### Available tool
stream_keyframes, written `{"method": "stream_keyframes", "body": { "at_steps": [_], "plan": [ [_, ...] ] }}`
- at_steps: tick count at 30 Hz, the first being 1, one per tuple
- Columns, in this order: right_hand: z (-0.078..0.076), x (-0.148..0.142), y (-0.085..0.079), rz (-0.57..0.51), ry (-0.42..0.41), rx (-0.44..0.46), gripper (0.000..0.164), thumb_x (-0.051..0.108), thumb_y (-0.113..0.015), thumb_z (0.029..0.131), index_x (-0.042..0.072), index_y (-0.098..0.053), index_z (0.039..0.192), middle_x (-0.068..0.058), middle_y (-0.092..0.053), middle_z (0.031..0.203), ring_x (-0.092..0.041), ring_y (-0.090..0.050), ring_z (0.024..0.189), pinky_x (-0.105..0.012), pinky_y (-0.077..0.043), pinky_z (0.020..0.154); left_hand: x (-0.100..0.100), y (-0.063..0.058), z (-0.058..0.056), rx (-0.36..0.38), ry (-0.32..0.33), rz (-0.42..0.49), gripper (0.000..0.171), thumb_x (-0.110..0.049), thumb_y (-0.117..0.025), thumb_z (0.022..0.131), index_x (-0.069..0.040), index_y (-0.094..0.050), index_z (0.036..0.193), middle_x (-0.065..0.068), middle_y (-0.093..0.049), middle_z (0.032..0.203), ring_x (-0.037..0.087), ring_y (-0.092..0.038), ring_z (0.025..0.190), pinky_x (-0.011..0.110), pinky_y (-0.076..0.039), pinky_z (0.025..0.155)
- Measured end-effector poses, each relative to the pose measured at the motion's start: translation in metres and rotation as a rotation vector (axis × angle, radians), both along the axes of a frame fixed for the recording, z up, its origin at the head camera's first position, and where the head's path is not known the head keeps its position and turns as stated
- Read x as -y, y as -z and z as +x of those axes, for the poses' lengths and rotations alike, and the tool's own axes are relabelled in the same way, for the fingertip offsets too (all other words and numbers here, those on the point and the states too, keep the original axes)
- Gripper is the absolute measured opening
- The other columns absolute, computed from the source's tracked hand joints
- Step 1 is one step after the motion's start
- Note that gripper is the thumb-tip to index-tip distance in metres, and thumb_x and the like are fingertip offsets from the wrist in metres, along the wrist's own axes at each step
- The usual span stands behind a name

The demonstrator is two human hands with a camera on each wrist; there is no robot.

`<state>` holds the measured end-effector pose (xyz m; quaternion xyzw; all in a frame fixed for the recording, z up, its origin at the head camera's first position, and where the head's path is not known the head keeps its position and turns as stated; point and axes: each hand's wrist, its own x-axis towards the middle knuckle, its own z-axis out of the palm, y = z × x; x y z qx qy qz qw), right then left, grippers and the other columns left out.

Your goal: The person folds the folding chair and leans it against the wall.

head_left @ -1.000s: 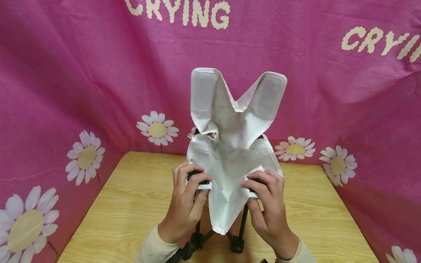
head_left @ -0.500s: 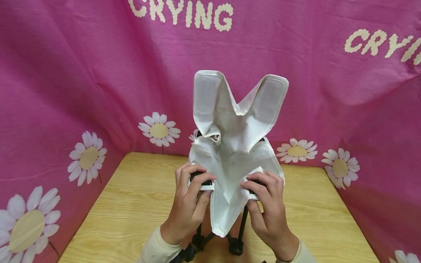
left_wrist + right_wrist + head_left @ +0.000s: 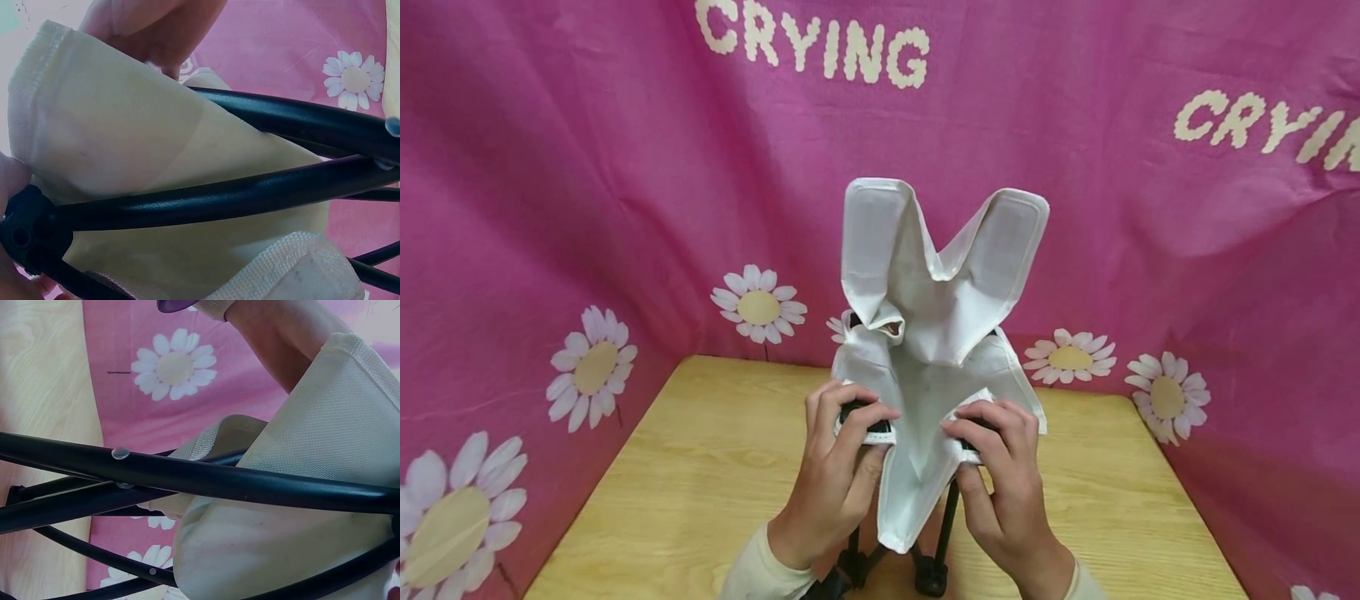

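A small folding chair with a white fabric seat (image 3: 917, 400) and black tubular legs (image 3: 948, 525) stands on the table in front of me. Its white backrest (image 3: 925, 317) rises in two flaps with a V-shaped dip between them. My left hand (image 3: 831, 475) grips the near left corner, fingers over a black fitting (image 3: 865, 421) and thumb below. At the near right corner my right hand (image 3: 1007, 487) holds the matching piece the same way. Between the hands the fabric sags to a point. Crossed black tubes (image 3: 187, 197) run beneath the fabric in the left wrist view.
The wooden table (image 3: 677, 467) extends to both sides of the chair. A pink cloth (image 3: 760, 167) with daisies and lettering hangs behind and along both sides. Riveted crossing tubes (image 3: 187, 478) show in the right wrist view.
The whole scene sits slightly lower in the head view. Both hands keep their hold, and the two held corners appear slightly closer together.
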<state>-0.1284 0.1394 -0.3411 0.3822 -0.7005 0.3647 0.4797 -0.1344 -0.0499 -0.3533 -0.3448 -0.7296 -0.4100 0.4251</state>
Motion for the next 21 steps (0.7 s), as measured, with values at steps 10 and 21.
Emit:
{"method": "stream_keyframes", "body": {
  "at_steps": [10,21],
  "plan": [
    [0.0004,0.0018,-0.005,0.002,-0.008,-0.009,0.032,0.022,-0.047,0.1,-0.003,-0.066,0.101,-0.022,-0.058,0.105,-0.038,-0.045,0.102,-0.039,-0.027,0.095,-0.0055,-0.0044,-0.0011,-0.027,0.004,-0.004,0.027,-0.027,-0.044,0.103,-0.009,-0.06,0.117,0.015,-0.048,0.119,0.037,-0.037,0.117,0.048,-0.028,0.104],
    [0.0005,0.0042,-0.0059,-0.006,-0.025,-0.006,0.03,0.021,-0.047,0.099,-0.002,-0.067,0.102,-0.021,-0.057,0.105,-0.039,-0.044,0.101,-0.039,-0.027,0.095,-0.0098,-0.0073,-0.0006,-0.03,0.011,-0.008,0.028,-0.027,-0.043,0.103,-0.009,-0.06,0.116,0.015,-0.048,0.118,0.036,-0.037,0.117,0.047,-0.029,0.103]
  ]
}}
